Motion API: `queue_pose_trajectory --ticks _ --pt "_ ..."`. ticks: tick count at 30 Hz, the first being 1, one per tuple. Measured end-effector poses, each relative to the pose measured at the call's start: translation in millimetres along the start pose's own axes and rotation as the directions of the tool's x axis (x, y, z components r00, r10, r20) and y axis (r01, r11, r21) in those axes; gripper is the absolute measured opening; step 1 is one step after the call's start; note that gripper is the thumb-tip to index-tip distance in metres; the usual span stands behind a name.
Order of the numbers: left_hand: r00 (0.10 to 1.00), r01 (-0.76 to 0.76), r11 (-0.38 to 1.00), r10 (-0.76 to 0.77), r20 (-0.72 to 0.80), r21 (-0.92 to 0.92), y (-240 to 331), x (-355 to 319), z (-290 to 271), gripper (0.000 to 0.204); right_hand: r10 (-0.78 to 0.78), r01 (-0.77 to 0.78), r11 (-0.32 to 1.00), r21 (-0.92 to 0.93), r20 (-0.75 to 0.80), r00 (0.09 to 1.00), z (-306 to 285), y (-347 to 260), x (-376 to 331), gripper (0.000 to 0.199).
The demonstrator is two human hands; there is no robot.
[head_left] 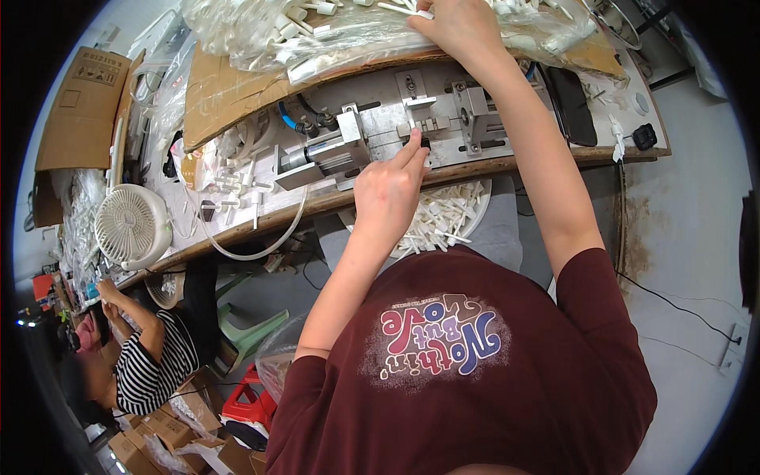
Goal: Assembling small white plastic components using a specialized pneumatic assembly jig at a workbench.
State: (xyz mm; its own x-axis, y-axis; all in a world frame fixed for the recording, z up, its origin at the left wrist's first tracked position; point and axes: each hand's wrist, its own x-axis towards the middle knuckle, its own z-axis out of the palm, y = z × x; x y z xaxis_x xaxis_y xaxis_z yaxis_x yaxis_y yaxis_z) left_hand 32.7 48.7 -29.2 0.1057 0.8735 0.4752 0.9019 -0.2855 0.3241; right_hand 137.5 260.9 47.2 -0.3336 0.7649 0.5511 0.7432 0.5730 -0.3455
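White sticks point(437, 217), dozens; one touches right hand point(465, 30).

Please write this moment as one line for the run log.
left hand: at metal fixture | right hand: at white stemmed part, grip unclear | below bench edge: heap of white pieces

You are wearing a maroon shirt point(546, 380), its front displaying blue, red and white decorative lettering point(469, 356). At your left, a cardboard box point(79, 131) is carrying dark print point(105, 58), too small for reading.
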Motion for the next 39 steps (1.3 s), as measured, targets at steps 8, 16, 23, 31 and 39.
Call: queue_pose_trajectory --ticks 8,16,23,31,39 --pt "0.996 0.043 0.999 -0.042 0.076 -0.009 0.6 0.9 -3.8 0.022 0.085 -0.012 0.903 0.430 -0.150 0.985 -42.0 -19.0 -23.9 0.018" --pt "0.960 0.247 0.917 -0.190 0.204 -0.312 2.5 8.4 -26.0 0.036 0.103 -0.412 0.048 0.910 0.406 0.908 -57.1 -1.7 -77.2 0.023" --pt "0.843 0.480 -0.061 -0.243 0.480 -0.875 5.3 11.0 -56.4 0.043 0.023 -0.628 -0.012 0.778 0.628 0.778 -63.9 -7.6 -138.8 0.020" --pt "0.906 0.394 0.507 -0.353 0.233 -0.767 8.7 -2.2 -42.9 0.027 0.334 -0.536 -0.126 0.835 0.544 0.769 -65.6 4.6 -159.9 0.018" --pt "0.997 0.028 0.996 -0.034 -0.065 -0.088 1.3 -12.1 5.1 0.029 0.265 -0.496 -0.087 0.864 0.500 0.824 -83.1 -14.6 -162.1 0.031"
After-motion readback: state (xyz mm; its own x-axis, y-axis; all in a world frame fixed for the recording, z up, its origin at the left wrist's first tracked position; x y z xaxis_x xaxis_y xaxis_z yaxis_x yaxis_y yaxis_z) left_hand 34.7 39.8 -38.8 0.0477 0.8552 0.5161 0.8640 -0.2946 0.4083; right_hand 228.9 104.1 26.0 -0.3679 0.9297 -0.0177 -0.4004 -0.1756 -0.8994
